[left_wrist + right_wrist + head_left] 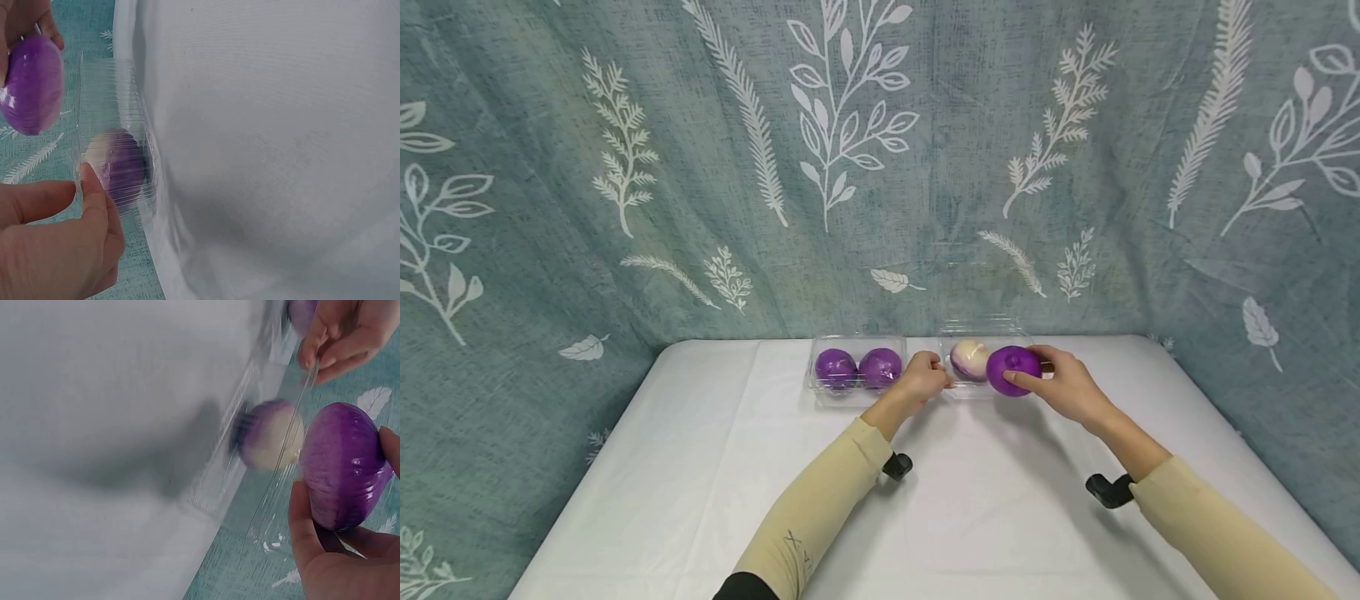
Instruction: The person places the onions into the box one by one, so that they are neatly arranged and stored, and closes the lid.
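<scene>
My right hand holds a glossy purple onion between thumb and fingers, over the right end of a clear plastic box. Inside that box, at its left end, sits a white-and-purple onion. My left hand pinches the box's near left rim between thumb and fingers, as the left wrist view shows. The held onion appears striped and bulb-shaped in the right wrist view, close beside the box wall. Whether it touches the box cannot be told.
Left of my left hand, a second clear plastic box holds two purple onions side by side. Both boxes stand near the far edge of the white-covered table. A green leaf-patterned cloth hangs behind it.
</scene>
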### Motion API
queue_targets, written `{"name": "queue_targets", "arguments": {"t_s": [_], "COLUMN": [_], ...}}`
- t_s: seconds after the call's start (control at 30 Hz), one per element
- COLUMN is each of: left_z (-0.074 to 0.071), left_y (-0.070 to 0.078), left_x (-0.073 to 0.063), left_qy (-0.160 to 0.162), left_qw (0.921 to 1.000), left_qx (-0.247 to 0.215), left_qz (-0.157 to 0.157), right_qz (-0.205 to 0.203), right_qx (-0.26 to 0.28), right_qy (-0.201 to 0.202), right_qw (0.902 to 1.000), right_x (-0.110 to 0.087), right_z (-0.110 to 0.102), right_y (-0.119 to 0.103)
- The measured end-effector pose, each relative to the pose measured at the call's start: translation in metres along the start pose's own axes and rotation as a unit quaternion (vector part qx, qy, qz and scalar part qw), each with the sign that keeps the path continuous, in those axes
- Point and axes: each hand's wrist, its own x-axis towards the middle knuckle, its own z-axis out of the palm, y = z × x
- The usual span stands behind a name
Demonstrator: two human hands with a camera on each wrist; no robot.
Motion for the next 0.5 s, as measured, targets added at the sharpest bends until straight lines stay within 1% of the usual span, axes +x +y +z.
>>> {"name": "queue_targets", "arguments": {"t_s": [0.3,0.5], "left_z": [0.001,0.001], "left_y": [0.0,-0.001], "left_x": [0.001,0.0], "left_qy": [0.011,0.006], "left_qw": [0.9999,1.0], "left_qx": [-0.004,-0.001], "left_qz": [0.008,0.006], "right_qz": [-0.028,-0.036], "right_qx": [-0.047,-0.074], "right_qy": [0.043,0.058], "right_qw": [0.9975,0.9949], "right_x": [0.021,0.032], "right_z": [0.0,0.003], "right_y": [0.015,0.021]}}
